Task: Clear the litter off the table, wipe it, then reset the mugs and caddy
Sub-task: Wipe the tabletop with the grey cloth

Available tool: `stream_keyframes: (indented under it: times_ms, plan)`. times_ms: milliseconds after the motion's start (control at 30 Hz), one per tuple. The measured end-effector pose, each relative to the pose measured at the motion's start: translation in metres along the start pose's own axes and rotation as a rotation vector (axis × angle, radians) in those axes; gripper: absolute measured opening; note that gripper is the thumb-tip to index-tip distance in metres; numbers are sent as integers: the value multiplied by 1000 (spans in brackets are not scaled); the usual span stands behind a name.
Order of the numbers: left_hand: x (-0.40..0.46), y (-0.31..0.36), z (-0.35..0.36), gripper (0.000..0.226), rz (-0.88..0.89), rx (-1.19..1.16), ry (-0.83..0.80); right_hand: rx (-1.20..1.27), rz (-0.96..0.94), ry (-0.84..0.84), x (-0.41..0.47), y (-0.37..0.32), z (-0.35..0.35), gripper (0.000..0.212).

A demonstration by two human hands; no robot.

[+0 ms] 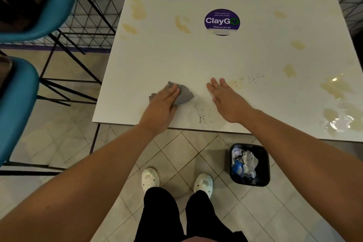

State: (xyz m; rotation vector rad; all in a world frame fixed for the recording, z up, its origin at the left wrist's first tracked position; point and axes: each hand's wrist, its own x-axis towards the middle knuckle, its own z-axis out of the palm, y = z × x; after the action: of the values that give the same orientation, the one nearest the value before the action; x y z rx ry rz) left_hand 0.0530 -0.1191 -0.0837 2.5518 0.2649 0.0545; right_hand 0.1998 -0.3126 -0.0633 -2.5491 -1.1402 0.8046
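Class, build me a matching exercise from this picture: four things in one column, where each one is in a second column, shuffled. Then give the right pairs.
Things
1 grey cloth
2 bin
3 purple sticker
4 nearer teal chair

Places
a on the floor, holding litter
b left of the table
c under the left hand
d stuck on the tabletop

Pairs: 1-c, 2-a, 3-d, 4-b

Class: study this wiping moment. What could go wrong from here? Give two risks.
1. The dark crumbs lie near the front edge of the table; the grey cloth under the left hand could sweep them onto the floor, missing the bin further right.
2. The puddle at the right corner could spread or run off the edge.
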Motion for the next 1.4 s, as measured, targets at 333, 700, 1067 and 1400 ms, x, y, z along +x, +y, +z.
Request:
stream_keyframes:
  times_ms: [333, 700, 1067, 1400]
  plan:
    - [-57, 24, 14, 46, 235, -86, -126, 44, 4, -9, 1, 2, -2, 52]
    - [111, -6, -16, 52, 163, 78, -83, 125, 104, 152, 2, 4, -7, 50]
    - [77, -11, -3, 66, 538, 271, -384, 224, 245, 223, 7, -5, 6, 51]
    - [112, -9, -42, 46, 349, -251, -169, 248, 681, 579, 29, -137, 13, 48]
